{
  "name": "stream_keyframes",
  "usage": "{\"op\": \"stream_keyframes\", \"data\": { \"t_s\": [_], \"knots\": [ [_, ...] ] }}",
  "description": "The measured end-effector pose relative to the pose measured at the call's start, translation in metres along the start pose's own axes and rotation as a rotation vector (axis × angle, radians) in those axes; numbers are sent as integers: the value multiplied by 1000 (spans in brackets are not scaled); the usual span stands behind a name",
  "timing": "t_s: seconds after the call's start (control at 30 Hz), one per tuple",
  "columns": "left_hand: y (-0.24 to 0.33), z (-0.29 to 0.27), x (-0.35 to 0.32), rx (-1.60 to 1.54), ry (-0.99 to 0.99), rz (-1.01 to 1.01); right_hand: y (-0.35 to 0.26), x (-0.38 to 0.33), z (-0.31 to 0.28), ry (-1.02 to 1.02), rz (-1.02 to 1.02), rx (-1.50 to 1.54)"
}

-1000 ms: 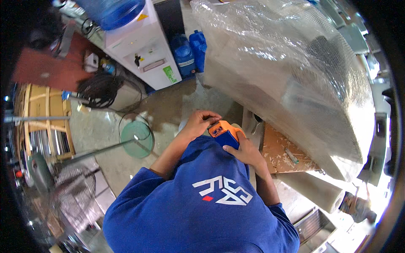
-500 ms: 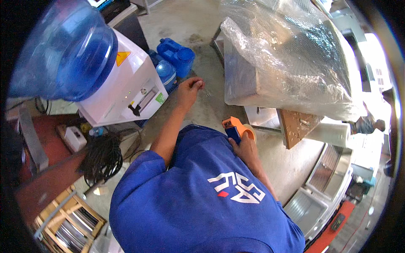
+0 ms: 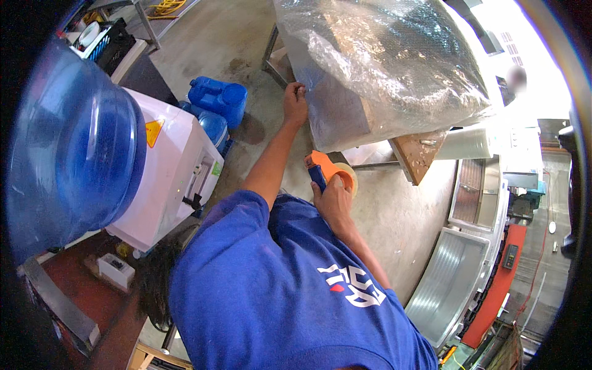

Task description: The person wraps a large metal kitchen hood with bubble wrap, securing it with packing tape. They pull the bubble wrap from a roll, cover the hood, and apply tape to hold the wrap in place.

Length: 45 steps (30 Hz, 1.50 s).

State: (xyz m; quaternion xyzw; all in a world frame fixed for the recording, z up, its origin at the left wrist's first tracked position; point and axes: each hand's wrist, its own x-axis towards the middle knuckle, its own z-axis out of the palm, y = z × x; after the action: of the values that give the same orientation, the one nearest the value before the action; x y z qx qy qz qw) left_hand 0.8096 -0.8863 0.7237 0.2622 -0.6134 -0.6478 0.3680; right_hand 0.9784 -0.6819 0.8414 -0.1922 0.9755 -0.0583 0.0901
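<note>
In my right hand (image 3: 333, 200) is an orange and dark blue tape gun (image 3: 322, 165) with a roll of tape (image 3: 349, 179) on it, held low in front of my body. My left hand (image 3: 296, 106) reaches forward, fingers curled together as in a pinch, right by the near left edge of a big box-shaped load wrapped in clear bubble wrap (image 3: 394, 80). Whether those fingers touch the wrap or hold anything thin cannot be made out.
A white water dispenser (image 3: 166, 154) with a large blue bottle (image 3: 80, 148) stands close on my left, blue jugs (image 3: 222, 98) behind it. Under the wrapped load juts a wooden board (image 3: 419, 154). Clear-lidded bins (image 3: 447, 277) and a red beam (image 3: 496, 287) lie to the right.
My left hand has moved forward and right, from over the floor by the jugs to the wrapped load's edge. The view has turned and shifted; the tape gun stays in my right hand.
</note>
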Motion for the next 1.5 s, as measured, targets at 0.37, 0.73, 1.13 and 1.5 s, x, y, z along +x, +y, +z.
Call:
{"op": "stream_keyframes", "data": {
  "t_s": [0.37,0.73,1.13,1.5],
  "knots": [
    [-73,67,25,354,353,-3,-1,19,2,67,35,102],
    [-58,62,19,-527,-209,-609,31,19,14,65,7,134],
    [-46,27,43,-537,-525,-643,39,30,33,145,-127,156],
    [-16,5,44,-333,-745,-646,78,35,37,195,-181,131]
  ]
}}
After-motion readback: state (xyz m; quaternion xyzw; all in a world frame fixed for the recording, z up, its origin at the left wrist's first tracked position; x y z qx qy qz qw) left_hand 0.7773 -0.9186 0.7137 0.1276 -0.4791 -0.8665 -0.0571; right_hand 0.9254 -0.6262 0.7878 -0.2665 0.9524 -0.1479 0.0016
